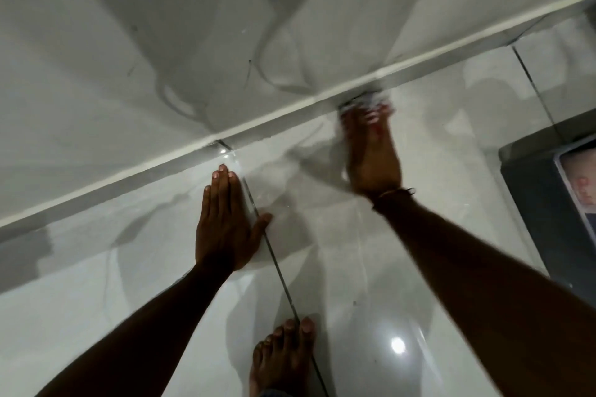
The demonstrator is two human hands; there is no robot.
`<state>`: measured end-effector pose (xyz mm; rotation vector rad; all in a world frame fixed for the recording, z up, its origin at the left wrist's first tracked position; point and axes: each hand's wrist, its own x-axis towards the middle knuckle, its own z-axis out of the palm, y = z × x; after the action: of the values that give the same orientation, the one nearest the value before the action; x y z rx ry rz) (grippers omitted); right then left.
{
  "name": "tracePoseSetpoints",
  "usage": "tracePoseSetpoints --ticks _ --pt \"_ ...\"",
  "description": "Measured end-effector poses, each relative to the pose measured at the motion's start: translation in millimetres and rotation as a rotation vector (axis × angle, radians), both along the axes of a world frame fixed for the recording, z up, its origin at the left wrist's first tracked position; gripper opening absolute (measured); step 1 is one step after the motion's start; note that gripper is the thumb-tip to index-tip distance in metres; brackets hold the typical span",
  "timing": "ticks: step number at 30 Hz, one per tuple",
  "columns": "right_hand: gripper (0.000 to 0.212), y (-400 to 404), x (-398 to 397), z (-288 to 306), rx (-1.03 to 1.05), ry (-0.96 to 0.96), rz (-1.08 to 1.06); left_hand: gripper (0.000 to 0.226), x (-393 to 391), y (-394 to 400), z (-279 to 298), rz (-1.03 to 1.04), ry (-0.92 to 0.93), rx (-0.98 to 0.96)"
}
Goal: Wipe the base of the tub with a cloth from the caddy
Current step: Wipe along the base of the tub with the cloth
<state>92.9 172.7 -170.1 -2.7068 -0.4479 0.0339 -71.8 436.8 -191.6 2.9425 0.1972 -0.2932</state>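
Note:
My left hand (225, 219) lies flat on the glossy white floor tile, fingers together and thumb spread, holding nothing. My right hand (371, 155) is blurred with motion and presses a small pale cloth (364, 101) under its fingertips against the white seam strip (258, 124) where the floor meets the white marbled tub side (161, 42). Only a crumpled edge of the cloth shows beyond the fingers. A thin bracelet sits on my right wrist.
A dark grey box (548, 203) with a light tray or lid on it stands at the right edge. My bare foot (283, 354) rests on the tile at the bottom centre. A dark grout line (277, 267) runs diagonally across the floor.

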Motion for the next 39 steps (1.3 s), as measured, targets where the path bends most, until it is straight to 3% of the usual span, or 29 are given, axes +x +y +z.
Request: tracePoseSetpoints --ticks 5,9,13,18,24,30,39 --pt "0.071 -104.7 85.7 9.3 -0.342 0.072 -0.039 0.103 0.2 0.3 -2.1 -0.003 0.011 0.014" --pt "0.064 -157.5 136.6 10.7 -0.333 0.138 -0.173 0.105 -0.7 3.7 -9.0 -0.026 0.012 0.045" --pt "0.057 -169.0 139.4 3.9 -0.264 0.101 -0.236 0.106 -2.2 3.5 -12.2 -0.009 0.029 0.059" --pt "0.058 -122.3 98.5 8.1 -0.342 0.017 -0.152 0.107 -1.3 1.6 -7.4 -0.011 0.067 0.047" --pt "0.058 -24.9 25.6 -0.6 -0.101 0.046 -0.069 0.103 0.7 -0.5 -1.4 -0.001 0.056 0.032" --pt "0.062 80.9 -43.0 -5.0 -0.008 0.206 -0.022 0.102 2.6 -1.8 5.3 -0.003 0.057 0.022" --pt "0.064 122.6 -72.8 -5.0 0.013 0.242 0.227 0.088 1.3 -1.2 -1.1 -0.012 0.067 0.026"
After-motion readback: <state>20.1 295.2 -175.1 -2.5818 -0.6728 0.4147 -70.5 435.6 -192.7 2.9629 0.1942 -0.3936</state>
